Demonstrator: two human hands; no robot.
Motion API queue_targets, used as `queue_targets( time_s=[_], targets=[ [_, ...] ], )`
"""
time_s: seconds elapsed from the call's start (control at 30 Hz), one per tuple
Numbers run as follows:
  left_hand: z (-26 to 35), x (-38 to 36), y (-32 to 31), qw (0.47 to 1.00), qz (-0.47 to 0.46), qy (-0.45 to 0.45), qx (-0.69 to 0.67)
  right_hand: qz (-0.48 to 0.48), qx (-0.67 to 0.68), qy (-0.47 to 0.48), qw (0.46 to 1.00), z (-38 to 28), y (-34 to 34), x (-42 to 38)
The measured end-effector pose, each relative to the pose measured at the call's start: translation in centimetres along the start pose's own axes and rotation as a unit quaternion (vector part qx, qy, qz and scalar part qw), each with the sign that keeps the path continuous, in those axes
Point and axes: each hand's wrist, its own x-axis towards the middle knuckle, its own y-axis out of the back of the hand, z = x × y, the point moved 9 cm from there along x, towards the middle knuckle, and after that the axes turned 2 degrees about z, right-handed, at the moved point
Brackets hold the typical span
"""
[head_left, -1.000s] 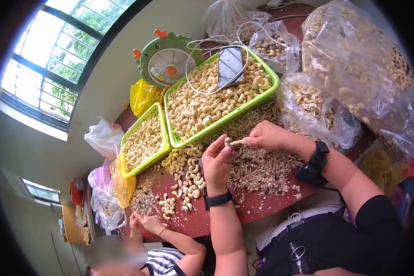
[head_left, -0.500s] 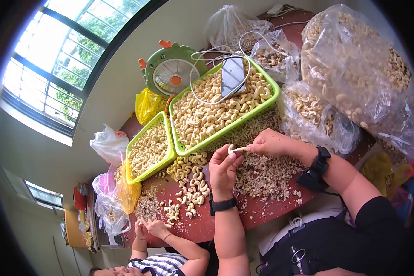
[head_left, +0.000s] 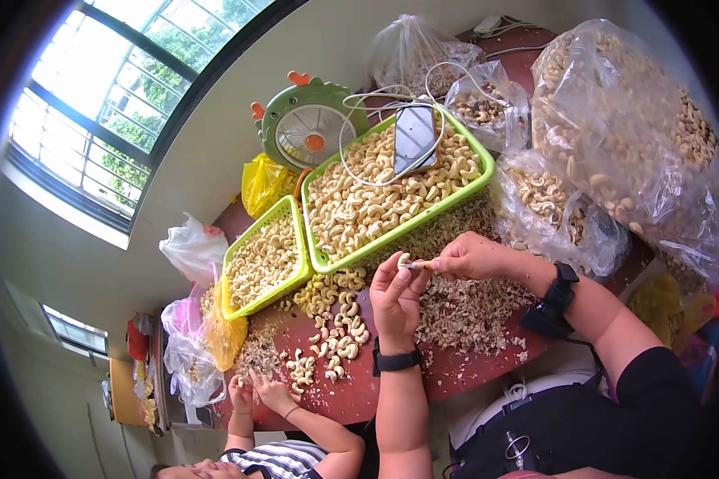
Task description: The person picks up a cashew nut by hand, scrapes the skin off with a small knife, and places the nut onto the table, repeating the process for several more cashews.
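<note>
Between its thumb and fingers, my left hand point(head_left: 396, 302) pinches a single cashew point(head_left: 405, 260). My right hand point(head_left: 473, 257) grips the handle of a small knife point(head_left: 423, 265), whose tip is at the cashew. Both hands are above a heap of cashew skin scraps point(head_left: 467, 315) on the red table point(head_left: 455, 382). Left of my left hand lies a loose group of cashews point(head_left: 340, 339). Just beyond my hands stands a large green basket point(head_left: 399, 231) full of cashews, with a phone point(head_left: 415, 140) and a white cable on top.
A smaller green basket point(head_left: 273, 302) of cashews adjoins the large one. Behind stands a green animal-shaped fan point(head_left: 311, 120). Large clear bags of cashews point(head_left: 615, 120) fill the right side. At lower left, another person's hands point(head_left: 260, 393) work at the table edge near plastic bags point(head_left: 192, 359).
The view has shifted slightly, so the scene sits a little to the right and lower. My hands keep the cashew and knife together; the knife's angle has turned slightly.
</note>
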Motion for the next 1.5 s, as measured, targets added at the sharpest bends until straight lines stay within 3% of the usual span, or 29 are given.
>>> queue_targets(
  time_s=[0.37, 1.37, 1.5],
  targets=[
    [0.2, -0.2, 0.1, 0.999, 0.03, -0.03, -0.008, 0.054, -0.051, 0.063, 0.995, -0.4, 0.7, 0.2],
    [-0.3, 0.0, 1.1, 0.996, 0.075, -0.039, -0.007, 0.07, -0.102, 0.067, 0.99, 0.6, 0.5, 0.8],
    [-0.3, -0.2, 1.0, 0.994, 0.104, -0.04, -0.004, 0.055, -0.063, 0.05, 0.995, 0.7, 0.1, 0.5]
  ],
)
